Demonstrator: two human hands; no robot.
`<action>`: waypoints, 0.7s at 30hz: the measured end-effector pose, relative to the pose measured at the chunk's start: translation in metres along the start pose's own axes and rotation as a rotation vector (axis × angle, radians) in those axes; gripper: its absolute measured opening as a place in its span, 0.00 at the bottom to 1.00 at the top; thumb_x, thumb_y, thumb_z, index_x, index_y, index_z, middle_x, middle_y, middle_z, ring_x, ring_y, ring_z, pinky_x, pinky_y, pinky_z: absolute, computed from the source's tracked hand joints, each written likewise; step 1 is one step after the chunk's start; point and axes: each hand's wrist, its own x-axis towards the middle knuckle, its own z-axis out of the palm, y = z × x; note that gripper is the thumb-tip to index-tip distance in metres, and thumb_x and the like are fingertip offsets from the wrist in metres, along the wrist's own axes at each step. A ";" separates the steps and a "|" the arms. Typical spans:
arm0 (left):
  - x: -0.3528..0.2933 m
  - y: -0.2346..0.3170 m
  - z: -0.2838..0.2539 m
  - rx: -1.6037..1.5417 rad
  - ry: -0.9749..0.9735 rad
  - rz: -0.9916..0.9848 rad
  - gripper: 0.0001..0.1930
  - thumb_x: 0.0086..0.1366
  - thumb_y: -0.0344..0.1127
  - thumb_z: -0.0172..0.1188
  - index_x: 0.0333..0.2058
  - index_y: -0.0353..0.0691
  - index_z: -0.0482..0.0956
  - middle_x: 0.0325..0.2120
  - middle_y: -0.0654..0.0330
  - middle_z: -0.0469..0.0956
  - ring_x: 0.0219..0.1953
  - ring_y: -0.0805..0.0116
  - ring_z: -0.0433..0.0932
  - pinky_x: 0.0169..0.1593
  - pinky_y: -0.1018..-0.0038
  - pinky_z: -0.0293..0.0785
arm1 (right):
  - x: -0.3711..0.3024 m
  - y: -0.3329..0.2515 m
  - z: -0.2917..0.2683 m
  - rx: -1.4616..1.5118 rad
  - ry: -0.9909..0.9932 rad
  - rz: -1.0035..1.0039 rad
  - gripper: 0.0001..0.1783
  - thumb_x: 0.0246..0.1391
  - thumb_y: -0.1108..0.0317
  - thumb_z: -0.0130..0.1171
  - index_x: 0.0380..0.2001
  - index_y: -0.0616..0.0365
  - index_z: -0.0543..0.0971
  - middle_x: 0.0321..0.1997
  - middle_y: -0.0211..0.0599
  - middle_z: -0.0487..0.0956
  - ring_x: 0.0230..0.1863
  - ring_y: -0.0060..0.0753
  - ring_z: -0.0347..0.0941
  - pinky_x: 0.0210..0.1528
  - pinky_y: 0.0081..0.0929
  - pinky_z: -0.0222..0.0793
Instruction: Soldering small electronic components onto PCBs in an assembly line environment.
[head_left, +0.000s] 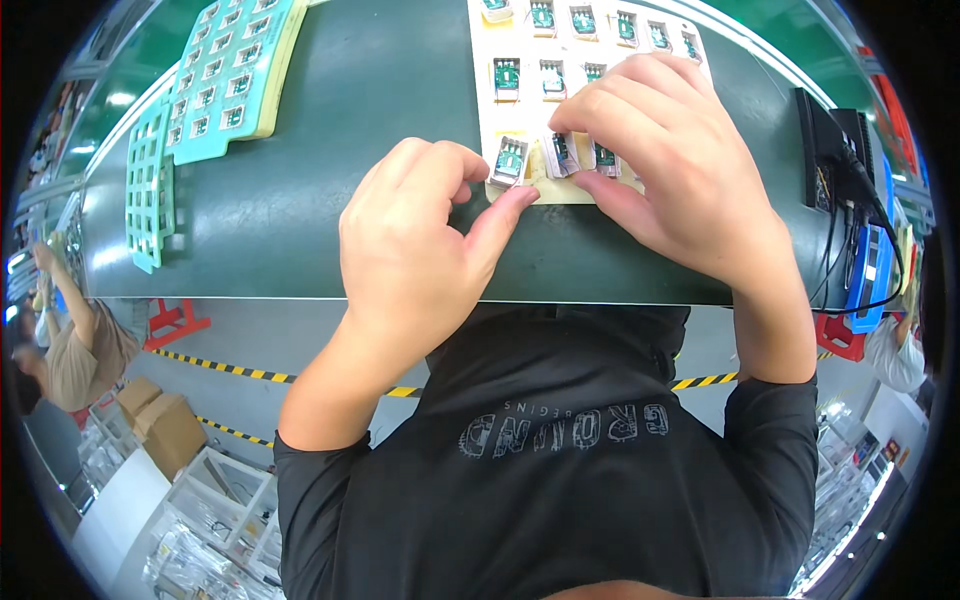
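Note:
A cream sheet [485, 90] lies on the dark green table [380, 110], carrying rows of small green circuit modules in clear wrappers. My left hand [420, 240] rests at the sheet's near-left corner, its thumb pressing the sheet's edge just below one wrapped module [509, 160]. My right hand [665, 165] covers the sheet's near-right part, its fingertips pinching another wrapped module [560, 152] in the nearest row. More modules [552, 78] sit in the rows beyond.
Teal grid trays [232, 75] with small parts lie at the table's far left, another teal tray [150, 185] beside them. A black device with cables [835, 155] stands at the right edge. Another person [75, 345] works at the left; cardboard boxes [165, 420] sit on the floor.

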 end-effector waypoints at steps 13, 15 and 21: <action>0.006 -0.004 -0.001 -0.065 0.015 -0.064 0.14 0.44 0.32 0.71 0.27 0.35 0.76 0.19 0.64 0.70 0.22 0.75 0.66 0.26 0.80 0.65 | 0.012 -0.008 0.002 -0.121 0.061 -0.108 0.16 0.29 0.72 0.63 0.28 0.57 0.74 0.29 0.32 0.73 0.36 0.37 0.69 0.52 0.38 0.62; 0.006 -0.007 0.001 -0.075 0.013 -0.067 0.14 0.44 0.33 0.71 0.28 0.35 0.76 0.19 0.64 0.70 0.22 0.76 0.66 0.26 0.80 0.65 | 0.013 -0.009 0.000 -0.122 0.041 -0.103 0.15 0.29 0.71 0.63 0.27 0.57 0.74 0.29 0.33 0.73 0.36 0.37 0.69 0.52 0.39 0.61; 0.012 -0.007 0.000 -0.150 -0.068 -0.153 0.16 0.44 0.33 0.71 0.30 0.35 0.76 0.20 0.66 0.69 0.24 0.77 0.66 0.28 0.82 0.65 | 0.004 0.001 0.002 -0.081 -0.042 -0.025 0.15 0.31 0.72 0.63 0.29 0.57 0.75 0.30 0.33 0.72 0.37 0.38 0.69 0.49 0.37 0.62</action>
